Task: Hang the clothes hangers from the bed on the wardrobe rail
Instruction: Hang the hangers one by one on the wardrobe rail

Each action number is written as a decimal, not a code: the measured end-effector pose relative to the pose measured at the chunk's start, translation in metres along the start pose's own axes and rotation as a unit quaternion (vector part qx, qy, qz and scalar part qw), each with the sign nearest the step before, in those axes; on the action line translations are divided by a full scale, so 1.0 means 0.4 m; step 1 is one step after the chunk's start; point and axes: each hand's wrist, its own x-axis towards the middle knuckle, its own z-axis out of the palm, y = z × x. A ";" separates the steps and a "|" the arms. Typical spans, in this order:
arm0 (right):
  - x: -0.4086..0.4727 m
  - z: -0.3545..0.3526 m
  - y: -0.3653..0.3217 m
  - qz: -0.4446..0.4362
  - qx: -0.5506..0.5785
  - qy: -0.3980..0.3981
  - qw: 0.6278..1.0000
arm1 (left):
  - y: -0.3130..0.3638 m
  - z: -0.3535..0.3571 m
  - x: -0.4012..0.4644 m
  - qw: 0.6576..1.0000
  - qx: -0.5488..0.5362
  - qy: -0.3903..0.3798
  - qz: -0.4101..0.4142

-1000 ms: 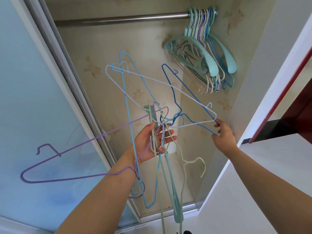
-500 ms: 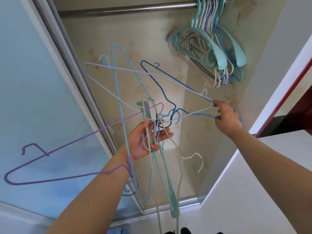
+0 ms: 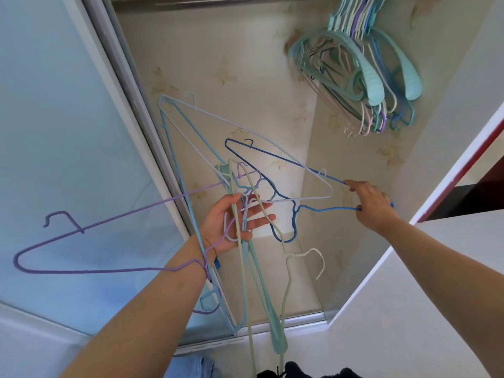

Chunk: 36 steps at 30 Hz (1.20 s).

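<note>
A: What have we got in our left hand (image 3: 231, 225)?

B: A tangled bunch of hangers (image 3: 191, 170), hooks gathered in loosely curled fingers; it fans out to ten o'clock and down to six.

A: And our right hand (image 3: 373, 205)?

B: It pinches one end of the dark blue hanger (image 3: 275, 156), at three o'clock of the bunch.

A: The rail (image 3: 218, 0)?

B: At twelve o'clock, with hung hangers (image 3: 362, 75) at one o'clock.

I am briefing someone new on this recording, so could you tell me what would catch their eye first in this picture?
First, the tangle of thin hangers at centre, gripped by the left hand, with a purple hanger jutting far left. Next, the right hand at right, pinching the end of a dark blue hanger. Then the bunch of hung hangers on the rail, top right.
</note>
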 end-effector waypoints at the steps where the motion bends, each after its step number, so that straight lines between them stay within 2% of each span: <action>1: -0.011 0.013 0.000 0.013 0.003 -0.006 1.000 | -0.003 -0.003 0.001 1.000 0.001 0.008 -0.002; 6: -0.063 0.083 0.005 0.097 -0.064 -0.025 0.993 | -0.003 -0.005 0.013 1.000 -0.007 0.027 0.005; 9: -0.098 0.117 0.015 0.153 -0.060 -0.057 0.985 | 0.000 -0.006 0.017 0.999 -0.003 0.042 0.016; 12: -0.140 0.142 0.034 0.189 -0.072 -0.126 0.971 | 0.000 -0.009 0.018 0.998 -0.001 0.055 0.028; 15: -0.161 0.167 0.049 0.255 -0.083 -0.215 0.939 | -0.001 -0.009 0.022 0.996 0.005 0.080 0.033; 17: -0.164 0.162 0.035 0.298 -0.012 -0.272 0.915 | -0.002 -0.008 0.026 0.993 0.011 0.110 0.042; 19: -0.157 0.149 0.012 0.332 0.145 -0.314 0.878 | -0.002 -0.006 0.031 0.988 0.016 0.139 0.058; 21: -0.142 0.141 -0.005 0.375 0.313 -0.299 0.820 | -0.003 0.002 0.040 0.986 0.014 0.152 0.072; 23: -0.114 0.124 -0.032 0.400 0.426 -0.270 0.765 | -0.003 0.016 0.051 0.983 0.017 0.161 0.085; 25: -0.076 0.097 -0.070 0.410 0.465 -0.245 0.745 | 0.001 0.030 0.061 0.981 0.017 0.168 0.094; 30: -0.016 0.024 -0.194 0.377 0.505 -0.160 0.759 | 0.017 0.038 0.088 0.971 0.028 0.204 0.120; 33: -0.006 -0.034 -0.256 0.299 0.512 -0.107 0.798 | 0.021 0.053 0.094 0.962 0.027 0.233 0.142; 36: 0.017 -0.113 -0.308 0.226 0.550 -0.098 0.798 | 0.030 0.066 0.096 0.958 0.042 0.257 0.124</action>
